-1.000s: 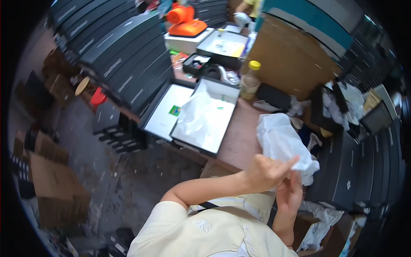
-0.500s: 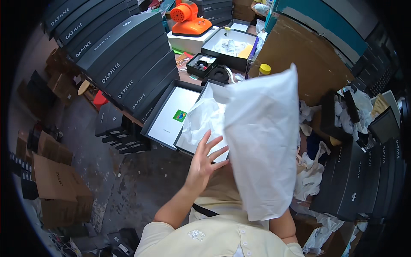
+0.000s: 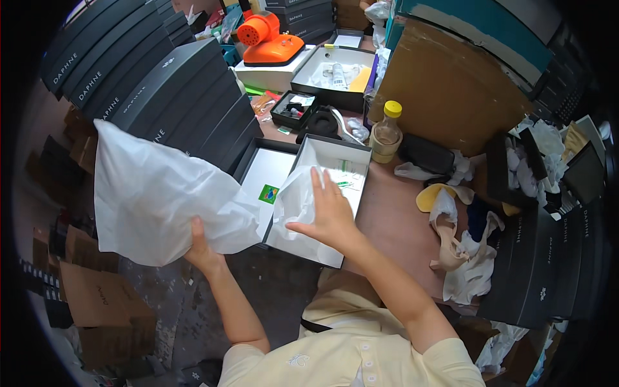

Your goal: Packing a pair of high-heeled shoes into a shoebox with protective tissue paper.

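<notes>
A large white soft bag (image 3: 161, 200) hangs at the left, and my left hand (image 3: 203, 251) grips its lower edge with the thumb on top. Whatever is inside does not show. My right hand (image 3: 332, 213) is over an open white-lined shoe box (image 3: 345, 158), its thumb and fingers spread. White tissue paper (image 3: 298, 200) lies in the box beside that thumb; I cannot tell whether they touch. Close to the box's left side is a dark-edged box lid (image 3: 271, 164) with a white inside and a green sticker (image 3: 268, 193), partly covered by the bag.
Dark shoe boxes (image 3: 187, 97) are stacked at the left. A yellow-capped bottle (image 3: 387, 132) and black case (image 3: 425, 155) stand right of the open box. A beige heeled shoe (image 3: 449, 245) lies on the table at right. An orange machine (image 3: 269, 45) sits at the back.
The white bag has gone from the right side across to the left and is now in my left hand. My right hand has come over the box, where green-marked papers now show.
</notes>
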Motion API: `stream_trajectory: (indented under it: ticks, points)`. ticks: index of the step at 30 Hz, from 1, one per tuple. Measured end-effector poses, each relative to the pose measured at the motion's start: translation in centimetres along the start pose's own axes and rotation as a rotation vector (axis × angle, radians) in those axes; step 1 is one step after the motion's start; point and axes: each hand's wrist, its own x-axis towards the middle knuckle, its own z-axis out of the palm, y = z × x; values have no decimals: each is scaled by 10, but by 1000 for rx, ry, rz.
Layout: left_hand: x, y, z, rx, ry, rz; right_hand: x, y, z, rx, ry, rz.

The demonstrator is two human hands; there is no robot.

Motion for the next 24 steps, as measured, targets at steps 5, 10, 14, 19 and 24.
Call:
stream_trajectory:
  ticks: [5,10,14,19,24]
  points:
    - [17,-7,0,175,-136,456,-2,33,13,407,-46,-33]
    - [27,-14,-15,491,-124,458,-19,21,-72,229,427,-23]
    - [19,-24,12,338,-195,511,-11,14,17,-94,-7,-27]
    - [13,-29,1,288,-223,439,-16,23,21,131,4,16]
    - [11,-39,-40,366,-226,362,-73,85,-134,-227,679,488]
